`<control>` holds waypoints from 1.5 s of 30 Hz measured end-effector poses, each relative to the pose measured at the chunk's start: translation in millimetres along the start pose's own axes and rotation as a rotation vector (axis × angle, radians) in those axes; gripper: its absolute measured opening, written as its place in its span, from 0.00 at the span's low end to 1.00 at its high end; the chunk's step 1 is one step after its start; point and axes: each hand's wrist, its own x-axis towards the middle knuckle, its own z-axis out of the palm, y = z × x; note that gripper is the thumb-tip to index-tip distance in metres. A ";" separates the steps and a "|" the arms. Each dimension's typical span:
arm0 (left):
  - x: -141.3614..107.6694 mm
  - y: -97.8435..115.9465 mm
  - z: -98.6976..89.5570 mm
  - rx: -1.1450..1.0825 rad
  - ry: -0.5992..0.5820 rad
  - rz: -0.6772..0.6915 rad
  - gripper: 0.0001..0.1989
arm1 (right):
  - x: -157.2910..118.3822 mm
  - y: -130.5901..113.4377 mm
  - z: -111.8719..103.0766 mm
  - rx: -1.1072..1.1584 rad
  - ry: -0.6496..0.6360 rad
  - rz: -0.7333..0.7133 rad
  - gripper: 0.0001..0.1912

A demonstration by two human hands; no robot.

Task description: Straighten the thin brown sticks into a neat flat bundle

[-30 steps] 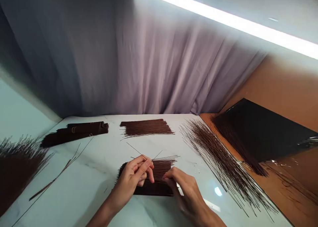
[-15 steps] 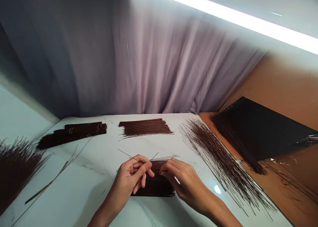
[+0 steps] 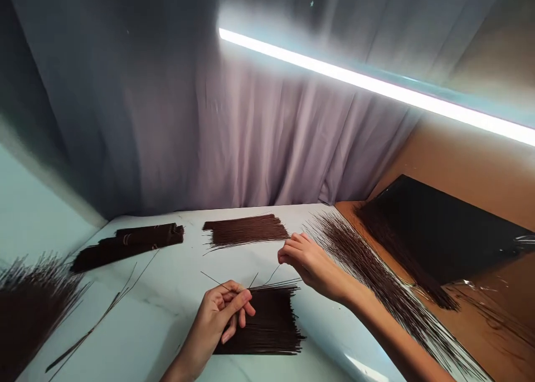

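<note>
Grey curtain (image 3: 259, 136) hangs behind my white table (image 3: 154, 315), light strip (image 3: 376, 86) glowing above. Banded dark bundles (image 3: 129, 242) lie far left, a bristly heap (image 3: 29, 304) at the left edge, a black sheet (image 3: 443, 231) on brown board to the right.

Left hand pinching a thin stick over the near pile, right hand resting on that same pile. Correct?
Not quite. The left hand does pinch a thin stick over the near pile, but the head view shows the right hand lifted off it, beyond the pile, near the far pile.
</note>
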 end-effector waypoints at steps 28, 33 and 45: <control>0.6 -19.2 12.9 0.095 0.053 -0.068 0.32 | 38.5 -51.9 32.1 -0.572 0.014 -0.609 0.19; -3.1 -12.7 7.3 0.077 0.029 -0.036 0.24 | 32.2 -38.4 32.1 -0.643 0.028 -0.598 0.06; 4.2 -24.9 -5.7 0.110 0.007 0.002 0.22 | 1.9 -24.3 48.9 -0.563 0.006 -0.315 0.03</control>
